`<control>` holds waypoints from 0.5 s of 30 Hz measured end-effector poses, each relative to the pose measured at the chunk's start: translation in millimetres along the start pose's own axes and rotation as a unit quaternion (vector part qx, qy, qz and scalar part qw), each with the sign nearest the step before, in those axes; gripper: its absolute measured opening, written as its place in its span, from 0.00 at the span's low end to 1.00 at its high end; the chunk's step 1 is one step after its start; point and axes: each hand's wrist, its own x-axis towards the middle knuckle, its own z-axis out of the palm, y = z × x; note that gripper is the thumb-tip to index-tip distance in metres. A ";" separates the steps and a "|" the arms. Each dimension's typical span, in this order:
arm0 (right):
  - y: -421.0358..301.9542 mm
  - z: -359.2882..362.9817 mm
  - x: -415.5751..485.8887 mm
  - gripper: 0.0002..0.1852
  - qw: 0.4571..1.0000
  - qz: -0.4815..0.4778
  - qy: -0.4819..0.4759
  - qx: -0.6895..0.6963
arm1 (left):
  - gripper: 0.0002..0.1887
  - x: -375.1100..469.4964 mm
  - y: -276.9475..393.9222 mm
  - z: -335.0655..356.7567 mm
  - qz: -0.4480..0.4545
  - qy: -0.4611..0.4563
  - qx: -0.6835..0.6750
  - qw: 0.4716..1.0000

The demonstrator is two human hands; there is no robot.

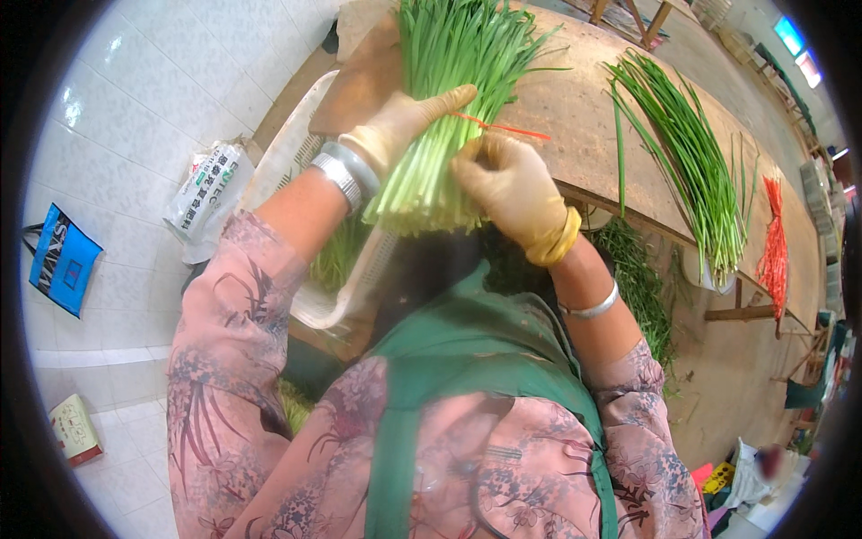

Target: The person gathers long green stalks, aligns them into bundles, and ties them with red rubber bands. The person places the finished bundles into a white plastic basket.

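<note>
My gloved left hand (397, 124) wraps around a thick bundle of Chinese chives (465, 60), thumb across its front. The leaves point away from me and the pale cut ends face me. A thin red tie (498, 127) runs across the bundle beside the thumb, and one loose end sticks out to the right. Just below that tie, my gloved right hand (515, 185) has its thumb and fingers pinched together against the stems. Its fingertips appear to grip the tie, though the knuckles partly hide them. The bundle is held over the near edge of a wooden table (572, 114).
A smaller pile of chives (693, 162) lies on the table to the right, beside a bunch of red ties (773, 242). A white plastic crate (343, 303) with greens stands at left. Loose greens (633, 290) lie below the table. A fertilizer sack (212, 199) leans by the tiled wall.
</note>
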 end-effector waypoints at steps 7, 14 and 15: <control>14.9 7.9 -47.2 0.10 0.955 -0.132 0.006 -0.266 | 0.19 -2.1 -1.0 2.0 -0.003 -0.002 -0.013 1.000; 51.2 -29.4 -89.6 0.09 0.871 -0.131 -0.182 -0.437 | 0.20 14.9 -10.1 -9.3 0.009 -0.005 -0.023 1.000; 61.2 -37.8 -96.5 0.09 0.850 -0.096 -0.212 -0.472 | 0.20 14.4 -9.8 -9.2 0.010 -0.004 -0.020 1.000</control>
